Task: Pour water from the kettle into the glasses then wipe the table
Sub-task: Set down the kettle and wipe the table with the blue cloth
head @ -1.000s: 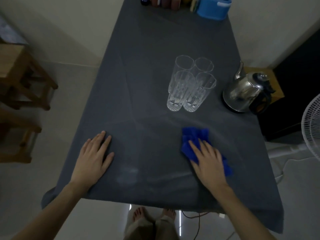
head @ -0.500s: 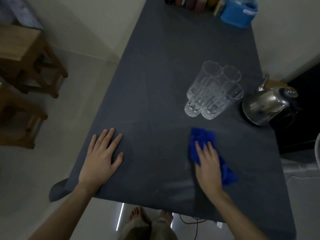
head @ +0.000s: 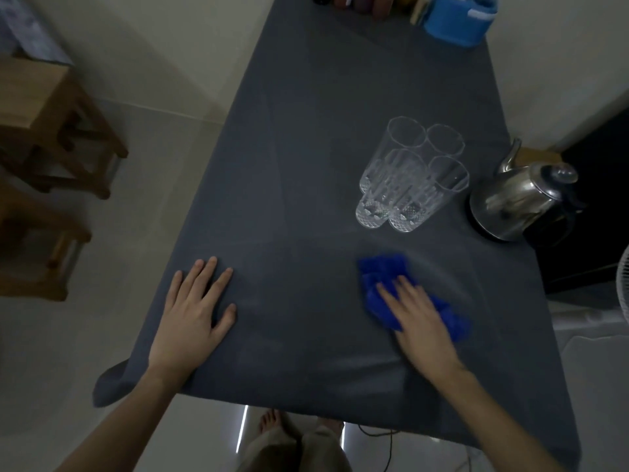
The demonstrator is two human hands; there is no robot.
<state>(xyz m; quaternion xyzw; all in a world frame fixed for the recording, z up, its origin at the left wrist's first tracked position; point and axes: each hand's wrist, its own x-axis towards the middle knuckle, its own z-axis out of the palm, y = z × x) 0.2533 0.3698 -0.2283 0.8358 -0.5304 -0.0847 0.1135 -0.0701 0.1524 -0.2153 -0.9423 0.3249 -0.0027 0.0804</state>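
Since the earlier frame our right hand (head: 417,318) has slid the blue cloth (head: 384,274) only a little over the near right part of the table (head: 306,97), and its outline is blurred with motion. We keep that hand flat, fingers spread, palm pressing the cloth down rather than gripping it; part of the cloth shows beyond the fingertips and part trails out to the right of the wrist. Our left hand (head: 190,315) lies open and flat on the grey tabletop near the left edge, holding nothing, well apart from the cloth.

Beyond the right hand stand the four glasses (head: 408,178), clustered and touching; we cannot tell how much water is in them. Just right of them sits the kettle (head: 517,199), spout pointing away from us.

We judge the wiping step is under way. Unwiped table stretches leftward and away, along its long axis. With the glasses directly ahead of the cloth, the right hand should sweep sideways, short of them.
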